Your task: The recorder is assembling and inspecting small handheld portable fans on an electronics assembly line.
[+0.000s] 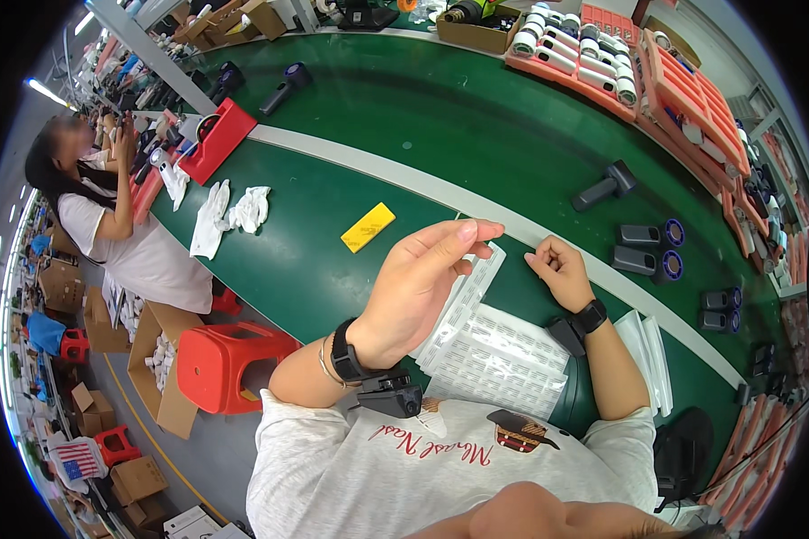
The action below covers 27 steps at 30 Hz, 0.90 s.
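My left hand [427, 269] is raised over the green table, its thumb against the fingers and the lower fingers curled. Anything small in that pinch is hidden. Farther right, my right hand [562, 277] is curled near the white rail, thumb toward the index finger; whatever it may hold cannot be made out. Below and between the hands lie overlapping white sheets printed with rows of small labels [503, 350], some under shiny film. A yellow block-shaped packet [368, 227] rests on the table left of my left hand. Each wrist wears a black strap with a small device.
Beyond the white rail [404, 172], a green belt carries dark hair-dryer-like devices [605, 186], some with purple rings [673, 234]. White gloves [211, 220] and a red bin [220, 139] are left, near a co-worker [108, 207]. Red trays [577, 58] hold white parts. A red stool [216, 368] stands left.
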### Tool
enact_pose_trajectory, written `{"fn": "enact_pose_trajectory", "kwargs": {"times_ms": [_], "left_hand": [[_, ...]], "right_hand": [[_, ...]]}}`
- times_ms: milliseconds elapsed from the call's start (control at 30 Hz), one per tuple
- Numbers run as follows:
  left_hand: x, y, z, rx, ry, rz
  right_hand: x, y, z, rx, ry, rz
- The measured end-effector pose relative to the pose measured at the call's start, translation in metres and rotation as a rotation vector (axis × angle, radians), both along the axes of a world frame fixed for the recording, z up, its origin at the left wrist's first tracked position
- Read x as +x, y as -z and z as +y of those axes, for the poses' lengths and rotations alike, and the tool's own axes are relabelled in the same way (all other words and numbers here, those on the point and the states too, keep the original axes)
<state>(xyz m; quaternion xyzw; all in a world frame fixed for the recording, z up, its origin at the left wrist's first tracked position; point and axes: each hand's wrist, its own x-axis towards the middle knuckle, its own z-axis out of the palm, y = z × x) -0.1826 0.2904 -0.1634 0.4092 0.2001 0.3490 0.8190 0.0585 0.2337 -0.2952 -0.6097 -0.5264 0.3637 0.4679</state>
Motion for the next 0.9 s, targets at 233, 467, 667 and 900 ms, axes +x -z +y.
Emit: {"fn": "enact_pose_trajectory", "kwargs": {"times_ms": [233, 467, 667, 900], "left_hand": [[-0.001, 0.02, 0.021, 0.088, 0.332, -0.465], [-0.012, -0.023, -0.026, 0.223, 0.301, -0.32], [-0.002, -0.046, -0.036, 0.324, 0.698, -0.873], [-0.009, -0.056, -0.037, 0.483, 0.699, -0.929]], "right_hand": [[-0.001, 0.0, -0.001, -0.002, 0.0, -0.001], [0.0, -0.001, 0.0, 0.018, 0.007, -0.002], [0.001, 0.003, 0.001, -0.01, 0.006, -0.014], [0.003, 0.005, 0.002, 0.003, -0.015, -0.005]]}}
